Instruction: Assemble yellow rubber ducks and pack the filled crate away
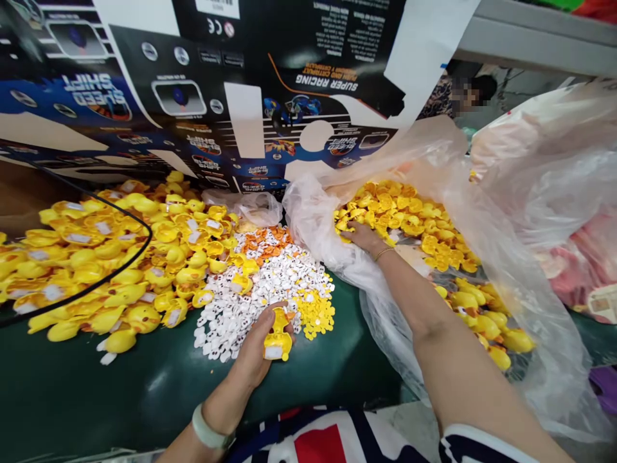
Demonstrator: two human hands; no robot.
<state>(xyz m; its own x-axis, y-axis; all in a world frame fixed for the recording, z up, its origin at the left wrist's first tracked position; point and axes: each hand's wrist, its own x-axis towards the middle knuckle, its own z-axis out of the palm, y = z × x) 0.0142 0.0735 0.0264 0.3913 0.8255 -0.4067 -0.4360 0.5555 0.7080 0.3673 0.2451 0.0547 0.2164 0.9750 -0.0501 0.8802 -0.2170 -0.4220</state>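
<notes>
My left hand is closed around a hollow yellow plastic duck half, its inside facing me, with a white patch near its lower end. My right hand reaches into a clear plastic bag and touches a heap of yellow duck shell pieces. Its visible fingers are apart, and their tips are partly lost among the pieces. Between my hands lie a pile of small white pieces with dark marks, small orange pieces and small round yellow pieces.
A large pile of yellow ducks, several with white patches, covers the left of the green table. A black cable arches over it. Printed cardboard stands behind. More yellow ducks lie at right. Another person is in the background.
</notes>
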